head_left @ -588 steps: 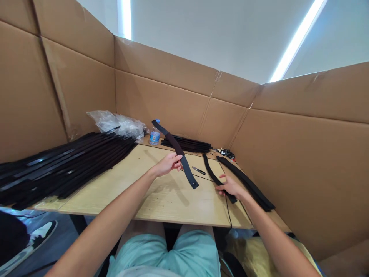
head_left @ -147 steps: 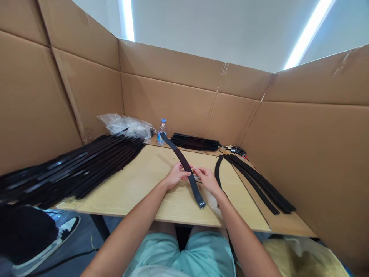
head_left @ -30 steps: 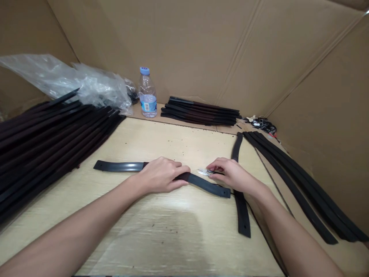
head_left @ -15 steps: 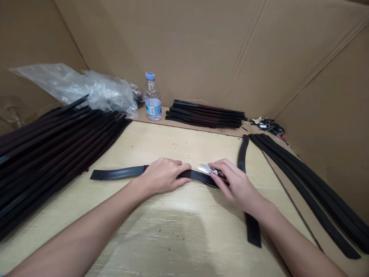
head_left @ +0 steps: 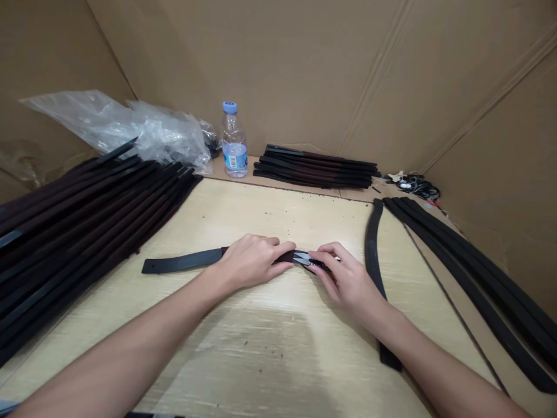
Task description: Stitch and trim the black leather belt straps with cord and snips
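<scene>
Strap [head_left: 183, 262], black, lies flat on the bench [head_left: 261, 223], in front of the water bottle [head_left: 234, 145]. Left hand [head_left: 255, 262] clenches it down; right hand [head_left: 346, 274] pinches small snips [head_left: 302, 259] against it. Risk: bare blades beside the left fingers, so a slip could nick skin or leather. Changed from previous frame: blades sit closer to the left hand.

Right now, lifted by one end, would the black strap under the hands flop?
Probably semi-stiff: the black strap looks thick and its free end lies straight. It likely bends somewhat: the similar strap beside the right hand curves smoothly, without kinks.
</scene>
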A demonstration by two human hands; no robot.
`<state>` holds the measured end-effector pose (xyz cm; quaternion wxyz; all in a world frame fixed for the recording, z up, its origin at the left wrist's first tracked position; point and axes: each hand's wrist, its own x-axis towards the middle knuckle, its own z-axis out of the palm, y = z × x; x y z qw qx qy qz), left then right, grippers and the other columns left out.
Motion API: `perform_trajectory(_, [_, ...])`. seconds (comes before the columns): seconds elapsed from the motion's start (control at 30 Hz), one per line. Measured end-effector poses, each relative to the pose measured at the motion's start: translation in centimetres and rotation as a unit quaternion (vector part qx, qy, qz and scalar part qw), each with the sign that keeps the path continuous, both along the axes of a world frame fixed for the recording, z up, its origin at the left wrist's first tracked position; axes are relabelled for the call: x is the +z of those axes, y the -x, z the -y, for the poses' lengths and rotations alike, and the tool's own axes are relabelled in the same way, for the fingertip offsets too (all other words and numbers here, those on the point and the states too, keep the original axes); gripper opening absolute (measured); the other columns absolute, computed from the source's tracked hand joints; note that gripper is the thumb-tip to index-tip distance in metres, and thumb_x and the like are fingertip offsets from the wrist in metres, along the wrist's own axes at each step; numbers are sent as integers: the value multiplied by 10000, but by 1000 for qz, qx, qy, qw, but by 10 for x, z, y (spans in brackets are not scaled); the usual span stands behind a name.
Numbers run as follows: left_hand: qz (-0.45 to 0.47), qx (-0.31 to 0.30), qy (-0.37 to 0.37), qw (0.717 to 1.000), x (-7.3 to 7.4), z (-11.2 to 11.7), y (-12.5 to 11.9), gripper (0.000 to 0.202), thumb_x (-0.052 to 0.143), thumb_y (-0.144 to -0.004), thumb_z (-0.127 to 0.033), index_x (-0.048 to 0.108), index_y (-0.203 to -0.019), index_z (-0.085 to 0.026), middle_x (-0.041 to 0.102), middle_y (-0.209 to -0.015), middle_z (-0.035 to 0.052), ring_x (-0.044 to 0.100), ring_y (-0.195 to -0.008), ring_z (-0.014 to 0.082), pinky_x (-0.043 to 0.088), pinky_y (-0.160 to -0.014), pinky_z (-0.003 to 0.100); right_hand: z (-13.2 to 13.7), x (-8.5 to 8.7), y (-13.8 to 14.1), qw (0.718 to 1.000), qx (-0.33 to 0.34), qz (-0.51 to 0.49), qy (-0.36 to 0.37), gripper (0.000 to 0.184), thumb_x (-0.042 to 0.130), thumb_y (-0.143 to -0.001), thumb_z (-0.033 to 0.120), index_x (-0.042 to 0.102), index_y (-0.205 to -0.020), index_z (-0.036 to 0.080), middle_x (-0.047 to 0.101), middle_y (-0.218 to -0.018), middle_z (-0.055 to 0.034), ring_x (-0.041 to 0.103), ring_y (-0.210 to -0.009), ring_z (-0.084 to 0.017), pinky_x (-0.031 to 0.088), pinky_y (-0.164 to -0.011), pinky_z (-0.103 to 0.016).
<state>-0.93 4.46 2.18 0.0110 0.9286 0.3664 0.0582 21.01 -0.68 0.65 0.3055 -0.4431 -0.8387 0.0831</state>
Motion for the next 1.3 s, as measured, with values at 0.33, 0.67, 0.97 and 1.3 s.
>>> perform_trajectory(0.33, [-5, 12, 10, 1000, 0, 0, -1, 331, 382, -916, -494, 553, -1118, -295, 676, -815, 4, 665, -701, 224, 405, -517, 288, 0, -1, 0, 1000, -3, 0, -7, 209, 455, -944, 212, 599, -1070, 128, 556, -974, -126, 603, -812, -212, 559, -695, -347])
perform_trajectory(0.67, [-11, 28, 24, 999, 1, 1, -3, 343, 381, -911, -505, 562, -1102, -284, 680, -833, 23, 660, -708, 215, 432, -546, 275, 0, -2, 0, 1000, -14, 12, 8, 212, 437, -951, 229, 589, -1080, 154, 552, -988, -121, 611, -782, -198, 561, -669, -328])
perform_trajectory(0.97, [-9, 29, 26, 999, 0, 3, -5, 339, 384, -910, -509, 567, -1083, -282, 682, -836, 27, 657, -693, 222, 437, -544, 282, 2, 1, 4, 999, -25, 27, 26, 221, 430, -947, 226, 592, -1066, 131, 534, -969, -115, 593, -694, -175, 537, -585, -305])
perform_trajectory(1.3, [7, 19, 27, 999, -1, 1, -3, 314, 403, -909, -478, 569, -1079, -273, 684, -825, 24, 662, -702, 221, 429, -554, 286, 1, 2, 2, 998, -38, -34, 45, 173, 486, -918, 205, 597, -1043, 159, 559, -950, -97, 616, -764, -184, 560, -688, -316])
